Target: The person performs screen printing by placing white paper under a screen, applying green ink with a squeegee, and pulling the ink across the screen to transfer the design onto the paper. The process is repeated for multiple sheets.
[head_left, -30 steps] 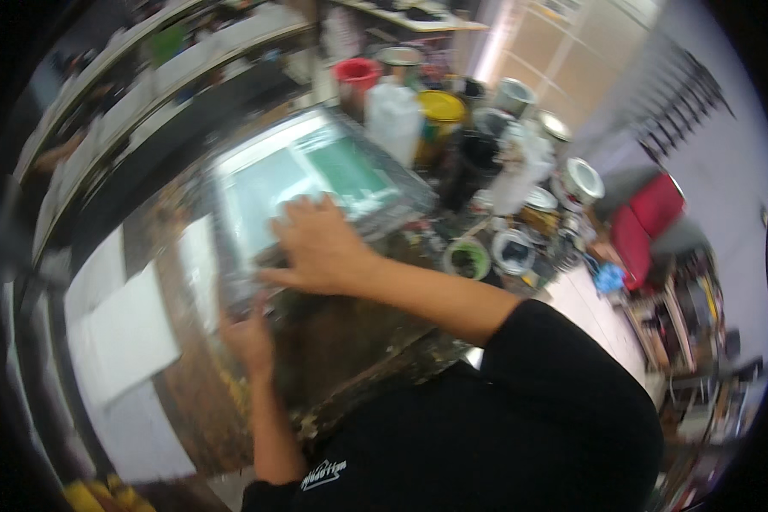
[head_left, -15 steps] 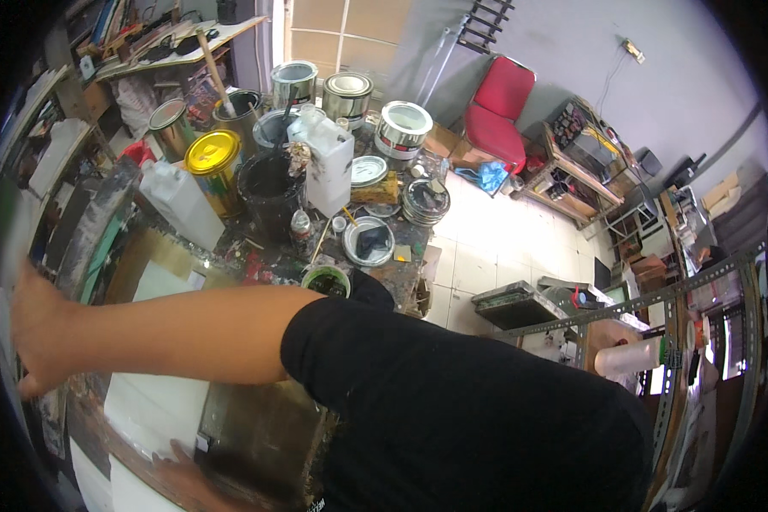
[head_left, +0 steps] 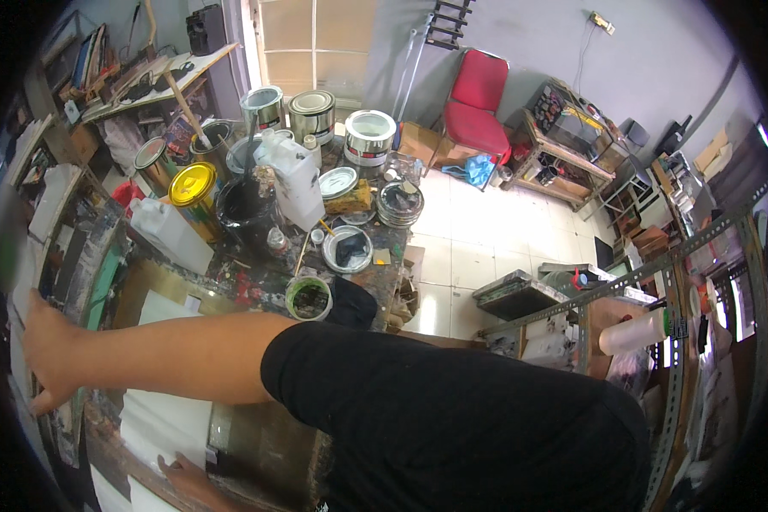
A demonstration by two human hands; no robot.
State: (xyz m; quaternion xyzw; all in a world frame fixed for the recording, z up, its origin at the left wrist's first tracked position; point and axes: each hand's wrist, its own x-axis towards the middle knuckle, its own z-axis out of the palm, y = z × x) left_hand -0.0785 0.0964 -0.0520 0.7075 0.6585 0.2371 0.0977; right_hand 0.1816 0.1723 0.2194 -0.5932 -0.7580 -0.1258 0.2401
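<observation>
My right arm, in a black sleeve, stretches across the picture to the far left. There my right hand (head_left: 53, 354) shows a thumb spread away from the palm, near the cluttered left edge; its other fingertips are hard to make out. Low in the view, my left hand (head_left: 188, 480) rests with fingers apart at the edge of a white sheet (head_left: 164, 428). The sheet lies on a worktop, beside a brownish, shiny flat panel (head_left: 252, 431). My right forearm hides part of both. Beyond the forearm stands a green-rimmed tub (head_left: 308, 299) of dark stuff.
Paint cans, among them a yellow-lidded can (head_left: 194, 185), crowd the stained table with white jugs (head_left: 292, 183), a black bucket (head_left: 246, 209) and a round tin (head_left: 347, 248). A red chair (head_left: 476, 102) stands by the wall. Metal shelving (head_left: 670, 341) runs along the right.
The view has shifted, so the cans and table sit further left. My right arm stays stretched leftward. My left hand shows more clearly on the sheet, its fingers apart.
</observation>
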